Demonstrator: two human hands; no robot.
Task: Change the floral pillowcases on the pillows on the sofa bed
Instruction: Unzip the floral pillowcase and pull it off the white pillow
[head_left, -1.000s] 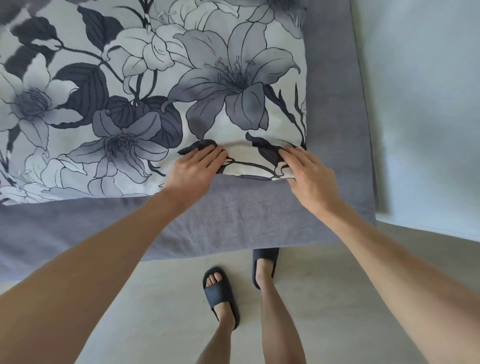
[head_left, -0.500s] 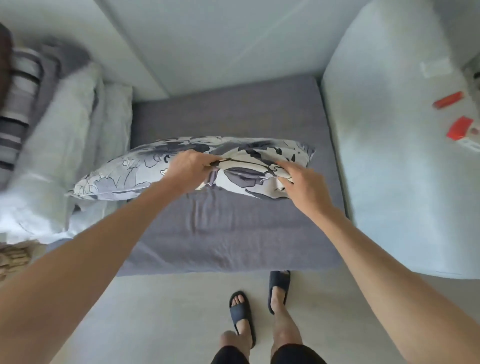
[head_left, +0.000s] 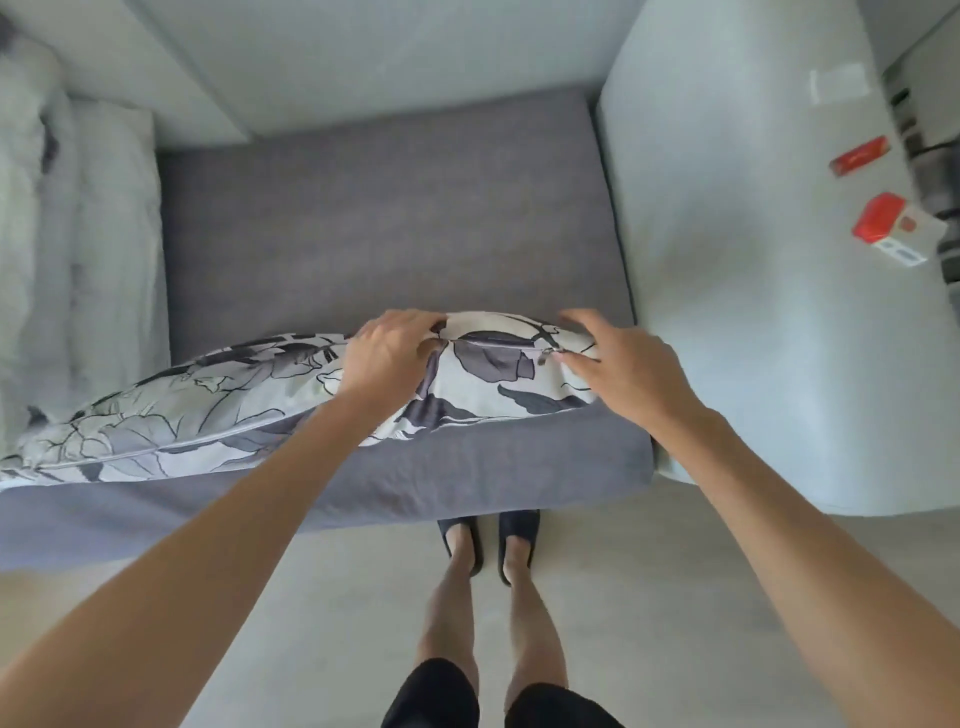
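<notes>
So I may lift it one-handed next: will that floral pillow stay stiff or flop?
Probably flop: the floral pillow already sags along the sofa bed and dents under the left hand. Likely light for its bulk. The right hand pinches near the zipper, so its cover looks loose.

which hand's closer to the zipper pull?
Right. The right hand has fingertips at the zipper pull; the left hand grips the pillow further along the seam.

Grey-and-white floral pillowcase (head_left: 249, 415) on grey sofa bed (head_left: 384, 228), red box (head_left: 883, 215)
</notes>
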